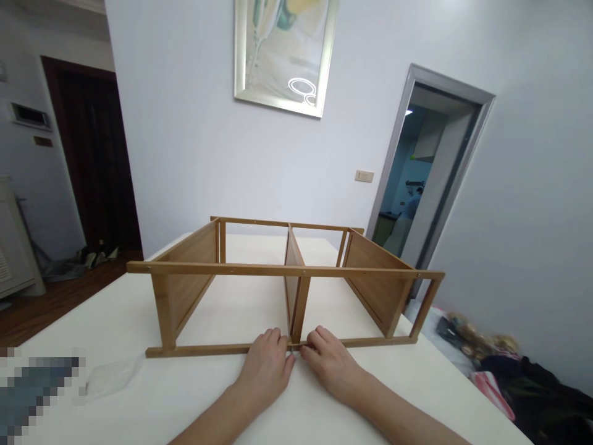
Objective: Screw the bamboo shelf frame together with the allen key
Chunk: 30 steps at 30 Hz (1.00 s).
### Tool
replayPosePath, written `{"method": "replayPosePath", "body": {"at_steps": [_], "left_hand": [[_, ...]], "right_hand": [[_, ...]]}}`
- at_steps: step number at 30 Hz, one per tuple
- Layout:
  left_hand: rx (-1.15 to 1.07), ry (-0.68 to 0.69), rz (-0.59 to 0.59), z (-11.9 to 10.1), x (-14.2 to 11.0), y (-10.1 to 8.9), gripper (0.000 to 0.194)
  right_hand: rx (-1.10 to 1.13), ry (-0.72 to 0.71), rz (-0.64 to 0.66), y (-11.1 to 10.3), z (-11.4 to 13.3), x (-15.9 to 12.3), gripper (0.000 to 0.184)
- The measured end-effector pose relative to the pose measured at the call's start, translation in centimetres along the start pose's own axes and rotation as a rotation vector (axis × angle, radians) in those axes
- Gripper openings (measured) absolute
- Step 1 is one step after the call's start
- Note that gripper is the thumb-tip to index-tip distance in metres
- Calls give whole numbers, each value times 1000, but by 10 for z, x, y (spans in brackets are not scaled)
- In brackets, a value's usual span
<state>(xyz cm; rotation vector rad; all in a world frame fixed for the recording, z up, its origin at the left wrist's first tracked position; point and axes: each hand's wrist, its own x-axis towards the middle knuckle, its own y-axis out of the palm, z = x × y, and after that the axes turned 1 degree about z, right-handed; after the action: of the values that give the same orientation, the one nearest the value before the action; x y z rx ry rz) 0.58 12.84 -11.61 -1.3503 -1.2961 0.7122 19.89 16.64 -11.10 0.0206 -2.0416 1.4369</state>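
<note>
A wooden shelf frame (259, 270) lies on its side on a white table, with three panels between its rails. My left hand (266, 361) is wrapped over the near bottom rail, just left of the middle panel (293, 272), its thumb on the near side. Right of that joint, my right hand (328, 358) has its fingers curled and pinched against the same rail. A tiny metal piece (292, 350), perhaps a screw, shows between the two hands at the joint. What the right fingers hold, if anything, is hidden.
A clear plastic bag (113, 376) and a pixelated dark object (37, 395) lie at the left on the white table (194, 408). Clothes and other soft items (523, 377) are heaped beyond the table's right edge. A wall with a framed picture (282, 55) stands behind.
</note>
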Motion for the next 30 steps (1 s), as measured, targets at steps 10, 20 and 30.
{"method": "replayPosePath", "body": {"at_steps": [10,20,30], "left_hand": [[37,-10,37,9,5,-2,33],[64,-85,84,8,2,-22,32],[77,-96,104,10,-4,-32,28]], "right_hand": [[64,-93,56,0,7,2,17],[196,-9,-242,-45,16,27,30],[266,62,-344,-66,33,37,28]]}}
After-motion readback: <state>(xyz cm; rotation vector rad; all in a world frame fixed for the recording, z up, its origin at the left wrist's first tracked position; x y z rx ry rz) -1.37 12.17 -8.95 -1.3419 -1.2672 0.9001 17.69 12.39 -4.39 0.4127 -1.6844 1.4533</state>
